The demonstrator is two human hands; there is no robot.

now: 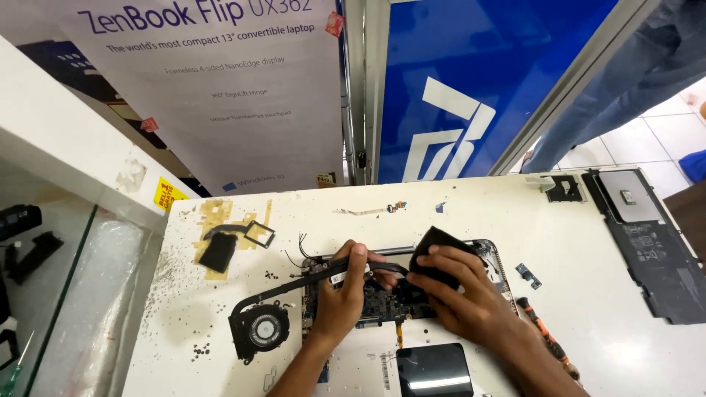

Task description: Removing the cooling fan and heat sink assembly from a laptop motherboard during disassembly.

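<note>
My left hand (340, 294) pinches a black heat pipe (294, 283) that runs from a round black cooling fan (259, 330) across an opened laptop base (390, 301). The blue circuit board shows beneath my fingers. My right hand (460, 290) grips a black flat part (434, 250) at the pipe's right end, over the board. A glossy black touchpad (434, 367) lies below both hands, near the front edge.
A white worktable (603, 309) carries a flat black battery pack (651, 246) at the right, a screwdriver (544, 334), a small bracket (527, 275), a black heatsink piece on yellow tape (220, 246) and loose screws. A person's legs (625, 81) stand at upper right. A glass case (51, 294) lies left.
</note>
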